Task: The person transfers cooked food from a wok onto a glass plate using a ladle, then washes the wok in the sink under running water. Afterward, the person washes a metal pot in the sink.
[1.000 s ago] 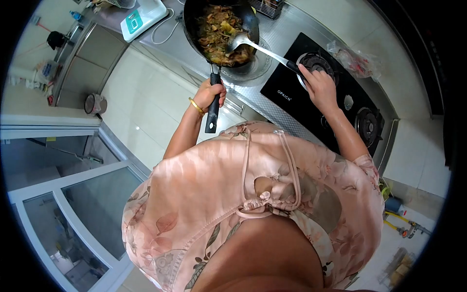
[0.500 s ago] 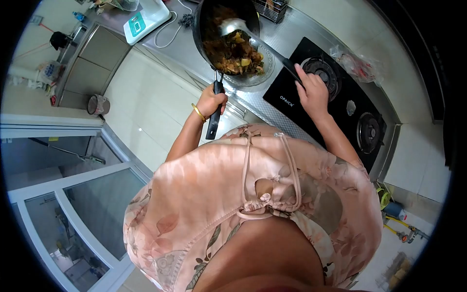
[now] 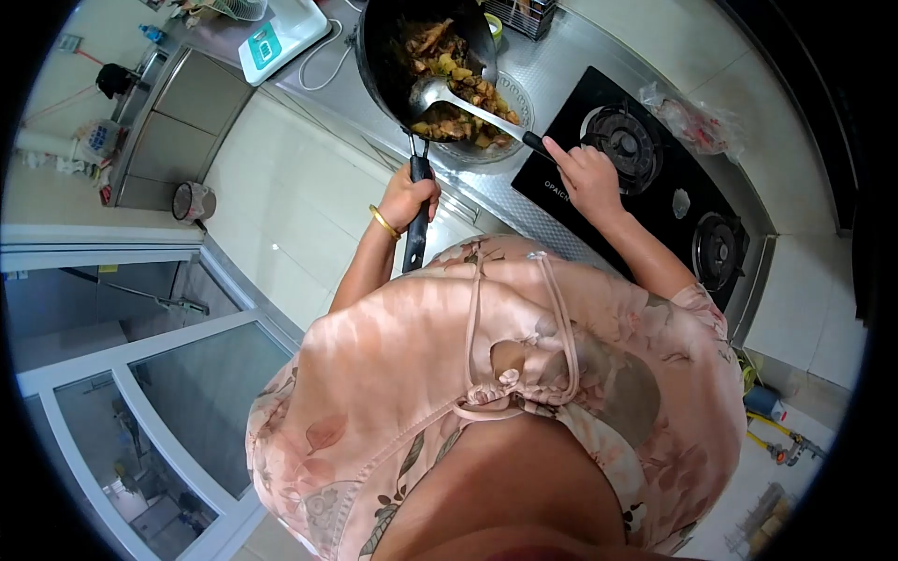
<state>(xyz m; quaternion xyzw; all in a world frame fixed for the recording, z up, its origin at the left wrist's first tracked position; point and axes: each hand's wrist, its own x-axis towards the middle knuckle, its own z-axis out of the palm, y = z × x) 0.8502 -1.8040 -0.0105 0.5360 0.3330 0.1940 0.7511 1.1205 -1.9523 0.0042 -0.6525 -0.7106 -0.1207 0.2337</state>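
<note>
My left hand (image 3: 409, 198) is wrapped around the black handle (image 3: 417, 234) of a dark wok (image 3: 374, 79). The wok is tilted over a clear glass dish (image 3: 520, 105) on the counter, its rim overlapping the dish. Brown cooked food with yellowish chunks (image 3: 451, 70) fills the wok's lower side; some appears at or over the dish. A long-handled metal cooking spoon (image 3: 486, 116) is in my right hand (image 3: 587, 179), the fingers closed on its black grip and the index finger stretched along it. The spoon's bowl rests among the food near the wok's handle side.
The black gas stove (image 3: 655, 187) lies to the right, with two burners and a crumpled plastic bag (image 3: 692, 122) behind it. A white kitchen scale (image 3: 283, 42) stands left of the wok, its cable (image 3: 316, 75) beside it. A wire rack (image 3: 524, 14) is at the back.
The spoon's bowl has moved down toward the wok's handle side, and my right hand shifted slightly left. The wok has turned and tilted, showing more food. My left hand keeps its grip.
</note>
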